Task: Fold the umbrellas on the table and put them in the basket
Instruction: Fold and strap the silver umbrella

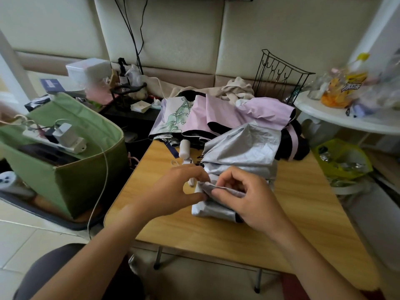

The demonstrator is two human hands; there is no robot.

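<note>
- Left hand point(179, 191) and right hand point(244, 195) both pinch the closure strap of the crinkled silver fabric umbrella point(236, 156) on the light wooden table point(216, 234); folding looks mid-way.
- Lilac floral-print umbrella point(194, 113) behind it is still loose.
- Green fabric basket point(86, 180), left of the table, shows no umbrella.
- Yellow snack bag point(344, 87) far right: lettering unreadable.

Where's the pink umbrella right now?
Head view: the pink umbrella lies unfolded at the table's far edge, right behind the silver umbrella.
</note>
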